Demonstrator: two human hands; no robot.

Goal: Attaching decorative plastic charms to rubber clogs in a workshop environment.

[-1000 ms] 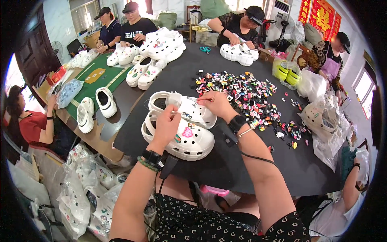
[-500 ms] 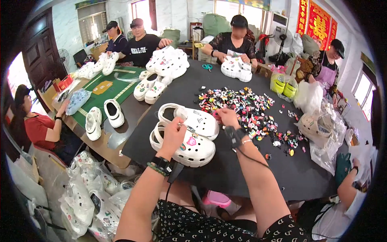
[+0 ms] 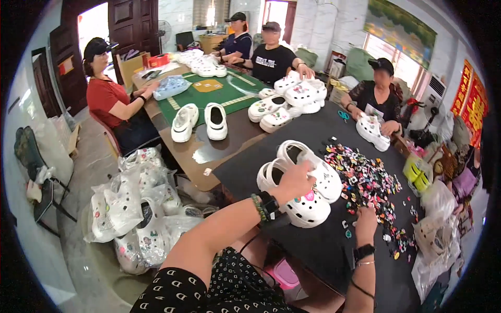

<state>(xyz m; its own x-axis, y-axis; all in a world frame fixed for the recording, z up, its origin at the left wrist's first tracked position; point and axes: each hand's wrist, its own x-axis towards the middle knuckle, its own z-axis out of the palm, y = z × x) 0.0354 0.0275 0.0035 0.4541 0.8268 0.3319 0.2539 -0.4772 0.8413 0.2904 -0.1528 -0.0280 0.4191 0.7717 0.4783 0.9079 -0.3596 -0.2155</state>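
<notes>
Two white clogs with holes stand side by side on the black tabletop: the near clog (image 3: 308, 214) has a pink charm, and the far clog (image 3: 330, 182) has dark charms. My left hand (image 3: 295, 183) is over the pair, its closed fingers at the uppers, beside some whitish see-through material. What they grip is hard to see. Right of the clogs lies a heap of small colourful shoe charms (image 3: 368, 177). At the heap's near edge my right hand (image 3: 366, 219) has its fingers drawn together; anything between them is hidden.
Finished-looking clogs (image 3: 300, 96) are piled beyond, near a green mat (image 3: 229, 104). Bagged clogs (image 3: 141, 208) lie at the lower left. Teal scissors (image 3: 343, 116) rest at the far side. Several people sit around the tables, one holding a white clog (image 3: 371, 131).
The view has turned left, so the table appears further right. My left hand has shifted from the heel openings toward the toes. The right hand has moved to the heap's near edge.
</notes>
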